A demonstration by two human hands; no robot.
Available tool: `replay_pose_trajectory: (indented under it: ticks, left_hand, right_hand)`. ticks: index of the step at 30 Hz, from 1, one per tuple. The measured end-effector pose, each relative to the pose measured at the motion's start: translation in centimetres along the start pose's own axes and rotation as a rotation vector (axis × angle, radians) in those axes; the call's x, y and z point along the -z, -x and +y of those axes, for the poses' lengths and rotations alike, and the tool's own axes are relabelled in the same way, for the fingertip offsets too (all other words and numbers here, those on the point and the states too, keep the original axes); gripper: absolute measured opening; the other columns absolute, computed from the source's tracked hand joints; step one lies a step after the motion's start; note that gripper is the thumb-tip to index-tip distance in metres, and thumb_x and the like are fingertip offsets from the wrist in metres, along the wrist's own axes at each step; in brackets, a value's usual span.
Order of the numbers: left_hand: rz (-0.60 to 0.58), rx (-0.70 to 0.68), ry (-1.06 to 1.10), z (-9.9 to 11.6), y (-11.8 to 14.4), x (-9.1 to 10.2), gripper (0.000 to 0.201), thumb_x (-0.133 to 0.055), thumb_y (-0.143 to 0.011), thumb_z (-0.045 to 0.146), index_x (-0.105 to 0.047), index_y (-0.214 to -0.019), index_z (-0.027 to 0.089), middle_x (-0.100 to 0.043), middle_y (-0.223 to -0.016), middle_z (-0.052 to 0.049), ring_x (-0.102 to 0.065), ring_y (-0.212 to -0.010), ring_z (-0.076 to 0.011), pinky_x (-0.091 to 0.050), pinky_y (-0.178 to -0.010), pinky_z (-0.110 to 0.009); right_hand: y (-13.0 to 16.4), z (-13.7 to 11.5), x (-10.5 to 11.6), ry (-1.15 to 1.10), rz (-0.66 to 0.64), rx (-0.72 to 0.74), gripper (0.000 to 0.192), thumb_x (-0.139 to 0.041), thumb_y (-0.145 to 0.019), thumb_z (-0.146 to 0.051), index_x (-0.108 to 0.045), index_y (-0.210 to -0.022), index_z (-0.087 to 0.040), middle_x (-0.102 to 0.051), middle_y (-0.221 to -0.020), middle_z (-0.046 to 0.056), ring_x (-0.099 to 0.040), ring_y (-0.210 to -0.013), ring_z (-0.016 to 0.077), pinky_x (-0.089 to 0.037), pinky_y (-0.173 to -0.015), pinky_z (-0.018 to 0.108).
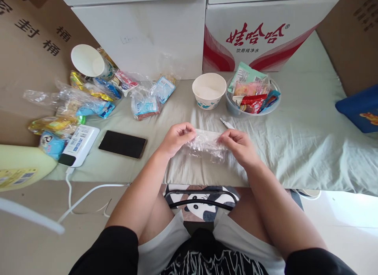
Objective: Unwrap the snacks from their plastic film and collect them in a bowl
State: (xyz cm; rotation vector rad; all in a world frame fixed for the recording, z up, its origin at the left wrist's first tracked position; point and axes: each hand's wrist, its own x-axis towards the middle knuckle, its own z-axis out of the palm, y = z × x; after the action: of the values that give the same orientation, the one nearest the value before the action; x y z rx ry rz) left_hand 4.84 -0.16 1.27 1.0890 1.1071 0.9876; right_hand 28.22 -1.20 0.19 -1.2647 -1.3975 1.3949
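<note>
A crinkled clear plastic bag stretches between my two hands, just above the pale green cloth. My left hand pinches its left end between thumb and curled fingers. At the other end, my right hand grips the plastic the same way. Whether anything lies inside the bag I cannot tell. Just beyond my right hand lies a small silver tool, perhaps a cutter, partly hidden. Farther back stands a white paper bowl, and right of it a clear plastic bowl full of wrapped snacks.
A black phone and a white power bank with a cable lie to the left. Several snack packets crowd the left side near a tipped paper cup. White cartons line the back; a blue box stands right.
</note>
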Motion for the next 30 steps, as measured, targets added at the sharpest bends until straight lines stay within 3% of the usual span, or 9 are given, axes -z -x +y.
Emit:
replay_pose_trajectory:
  ticks: [2,4,8,13,16,19,23,27,30]
  left_hand:
    - [0.049,-0.025,-0.001,-0.2,-0.2,0.0,0.029,-0.084,-0.063,0.031,-0.064,-0.082,0.019,-0.064,-0.068,0.003,-0.056,-0.060,-0.0097,-0.042,-0.059,-0.023]
    - [0.109,-0.022,0.050,-0.3,-0.4,0.1,0.039,-0.084,-0.063,0.027,-0.060,-0.093,0.021,-0.064,-0.070,0.005,-0.059,-0.061,-0.0098,-0.045,-0.061,-0.023]
    - [0.170,0.006,0.228,-0.5,-0.6,-0.1,0.061,-0.088,-0.061,0.026,-0.053,-0.110,0.025,-0.067,-0.082,0.006,-0.066,-0.075,-0.0101,-0.050,-0.071,-0.022]
    - [-0.057,0.181,0.487,-0.9,0.1,-1.9,0.069,-0.097,-0.054,0.037,-0.060,-0.110,0.023,-0.073,-0.098,0.000,-0.072,-0.091,-0.0142,-0.055,-0.089,-0.029]
    - [-0.061,0.176,0.429,-1.1,0.6,-2.6,0.056,-0.096,-0.057,0.041,-0.066,-0.098,0.018,-0.074,-0.090,-0.002,-0.071,-0.081,-0.0158,-0.056,-0.079,-0.030]
    - [-0.014,0.138,0.279,-1.4,1.1,-2.7,0.046,-0.094,-0.059,0.037,-0.068,-0.090,0.016,-0.073,-0.081,-0.001,-0.067,-0.071,-0.0133,-0.053,-0.069,-0.026]
    - [-0.092,0.149,0.117,-1.7,1.8,-2.8,0.042,-0.089,-0.066,0.036,-0.069,-0.096,0.015,-0.069,-0.072,0.001,-0.060,-0.058,-0.0100,-0.046,-0.055,-0.022]
    - [-0.105,0.204,0.203,-1.4,2.1,-3.0,0.045,-0.083,-0.069,0.036,-0.064,-0.107,0.021,-0.058,-0.059,0.008,-0.051,-0.045,-0.0086,-0.042,-0.045,-0.021]
    - [-0.111,0.187,0.303,-0.8,1.9,-2.7,0.029,-0.079,-0.066,0.037,-0.066,-0.086,0.019,-0.054,-0.056,0.006,-0.049,-0.044,-0.0092,-0.041,-0.042,-0.023]
  right_hand:
    - [-0.2,-0.1,-0.1,-0.023,0.016,-0.048,0.033,-0.077,-0.075,-0.046,-0.061,-0.092,-0.023,-0.057,-0.067,-0.005,-0.048,-0.059,0.0118,-0.038,-0.057,0.027]
    - [-0.3,-0.1,-0.2,-0.115,0.043,-0.080,0.049,-0.081,-0.070,-0.042,-0.053,-0.107,-0.026,-0.054,-0.067,-0.008,-0.048,-0.057,0.0115,-0.037,-0.055,0.025]
    - [-0.6,-0.1,-0.6,-0.225,0.121,-0.064,0.047,-0.081,-0.066,-0.037,-0.051,-0.100,-0.025,-0.057,-0.073,-0.006,-0.053,-0.065,0.0114,-0.041,-0.061,0.025]
    - [-0.3,0.1,-1.7,-0.293,0.137,-0.023,0.038,-0.077,-0.071,-0.041,-0.044,-0.082,-0.024,-0.049,-0.070,-0.007,-0.046,-0.062,0.0094,-0.039,-0.063,0.025]
    - [0.1,-0.1,-1.8,-0.232,-0.052,-0.055,0.038,-0.078,-0.073,-0.046,-0.049,-0.081,-0.023,-0.054,-0.071,-0.005,-0.049,-0.064,0.0109,-0.040,-0.064,0.026]
    - [0.4,-0.4,-1.5,-0.222,-0.177,-0.098,0.041,-0.076,-0.077,-0.054,-0.055,-0.093,-0.023,-0.058,-0.071,-0.004,-0.052,-0.063,0.0126,-0.042,-0.061,0.027]
    - [0.7,-0.3,-1.2,-0.210,-0.248,-0.126,0.042,-0.074,-0.080,-0.053,-0.058,-0.104,-0.023,-0.057,-0.064,-0.005,-0.051,-0.056,0.0128,-0.039,-0.054,0.026]
    - [0.9,0.0,-1.8,-0.284,-0.225,-0.047,0.030,-0.070,-0.083,-0.043,-0.059,-0.105,-0.026,-0.052,-0.060,-0.008,-0.043,-0.050,0.0110,-0.034,-0.050,0.025]
    - [0.8,-0.3,-2.3,-0.366,-0.176,0.002,0.013,-0.064,-0.081,-0.036,-0.061,-0.086,-0.025,-0.049,-0.061,-0.006,-0.041,-0.053,0.0104,-0.034,-0.053,0.025]
